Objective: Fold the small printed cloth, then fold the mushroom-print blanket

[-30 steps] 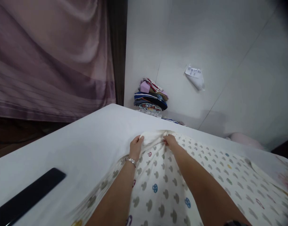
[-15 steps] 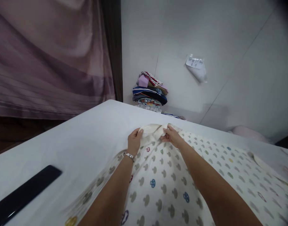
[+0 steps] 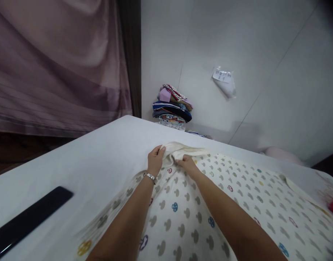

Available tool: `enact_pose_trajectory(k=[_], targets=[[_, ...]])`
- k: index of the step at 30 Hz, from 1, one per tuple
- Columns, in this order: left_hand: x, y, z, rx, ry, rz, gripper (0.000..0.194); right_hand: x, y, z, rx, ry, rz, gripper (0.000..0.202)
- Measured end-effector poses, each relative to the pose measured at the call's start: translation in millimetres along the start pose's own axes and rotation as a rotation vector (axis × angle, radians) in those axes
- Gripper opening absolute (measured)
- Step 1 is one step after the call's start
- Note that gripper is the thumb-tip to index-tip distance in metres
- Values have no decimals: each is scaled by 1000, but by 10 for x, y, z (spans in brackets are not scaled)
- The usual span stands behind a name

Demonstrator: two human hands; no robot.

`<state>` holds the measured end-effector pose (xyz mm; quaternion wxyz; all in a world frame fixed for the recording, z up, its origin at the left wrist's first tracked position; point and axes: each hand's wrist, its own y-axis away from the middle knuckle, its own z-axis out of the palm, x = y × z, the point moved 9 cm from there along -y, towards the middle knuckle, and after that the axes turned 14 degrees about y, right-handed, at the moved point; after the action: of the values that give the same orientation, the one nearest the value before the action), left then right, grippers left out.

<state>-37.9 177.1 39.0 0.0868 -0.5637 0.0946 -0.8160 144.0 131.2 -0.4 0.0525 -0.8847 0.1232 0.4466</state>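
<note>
A white cloth printed with grey and coloured mushrooms (image 3: 186, 212) spreads over the white table and out to the right. Its far edge is gathered up in folds. My left hand (image 3: 156, 159), with a bracelet at the wrist, pinches this edge between thumb and fingers. Just to the right, my right hand (image 3: 186, 165) is closed on a fold of the same edge, its fingertips partly hidden by the cloth.
A long black glossy object (image 3: 33, 219) lies on the white table (image 3: 101, 148) at the left. Beyond the far edge are a stack of folded clothes (image 3: 172, 105) and a plastic packet with a written label (image 3: 224, 81). A pinkish curtain (image 3: 60, 65) hangs at the left.
My right hand has moved left and slightly nearer, closer to my left hand. The edge it held before now lies loosely to the right. My left hand has barely moved.
</note>
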Motion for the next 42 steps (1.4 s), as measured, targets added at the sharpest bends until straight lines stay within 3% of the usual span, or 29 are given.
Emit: enact_pose_trajectory(k=[3,6,9,12,15,20,22,25,34,39,42], targets=[[36,-7,11,-9,1,3,35,-222,25,-152,46,-181,-86,27],[84,2,22,-1,-7,-2,32,-307,71,-238,13,-538,-4,32],[137,24,61,-11,3,-1,30,-266,199,7,-186,-814,191,29],[171,45,125,-61,2,4,28,-216,337,254,-298,-866,263,14],[176,52,164,-104,-11,11,28,-104,336,258,-177,-693,226,12],[152,41,127,-75,-41,20,29,-15,109,-77,89,-114,35,9],[141,39,120,-67,-48,21,29,-22,-17,-153,116,200,-18,15],[134,36,107,-58,-60,27,30,-57,-190,-84,43,551,-67,17],[153,23,65,-53,-124,63,33,-217,-347,248,-40,757,-102,9],[173,28,60,-49,-144,57,32,-221,-316,238,-73,764,-110,8],[187,21,59,-48,-142,67,30,-344,-178,151,-35,730,-240,13]])
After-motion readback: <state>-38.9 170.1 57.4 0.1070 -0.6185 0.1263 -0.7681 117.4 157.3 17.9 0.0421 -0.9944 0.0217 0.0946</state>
